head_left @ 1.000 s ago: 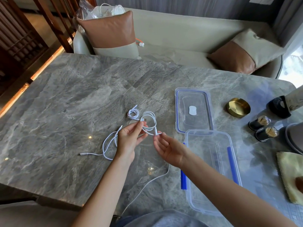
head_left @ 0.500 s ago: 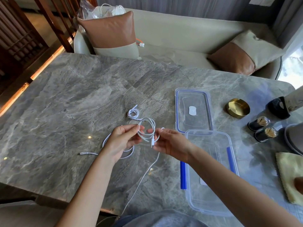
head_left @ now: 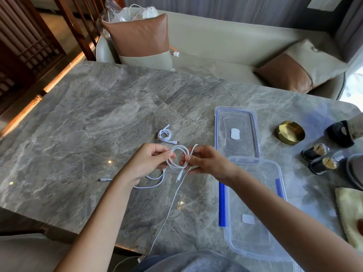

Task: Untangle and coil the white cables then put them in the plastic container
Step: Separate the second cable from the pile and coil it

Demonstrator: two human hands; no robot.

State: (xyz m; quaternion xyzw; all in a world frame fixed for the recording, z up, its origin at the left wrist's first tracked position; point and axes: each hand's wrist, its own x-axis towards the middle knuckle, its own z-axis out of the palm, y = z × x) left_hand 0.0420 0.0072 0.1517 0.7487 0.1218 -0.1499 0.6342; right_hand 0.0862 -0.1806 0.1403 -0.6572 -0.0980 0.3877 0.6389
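Observation:
Both hands hold a white cable above the marble table, wound into a small round loop between them. My left hand pinches the loop's left side. My right hand pinches its right side. The cable's long tail trails down across the table and off its near edge. A second white cable lies slack on the table under my left hand. A small coiled white cable rests just beyond the hands. The clear plastic container with blue clips stands open, under my right forearm.
The container's lid lies flat just beyond the container. At the right stand a brass dish, two small dark jars, a black object and a yellow cloth. A sofa with cushions runs behind the marble table.
The hands have come closer together and the cable between them is now wound into a tighter round loop. The small coiled cable now lies apart, beyond the hands.

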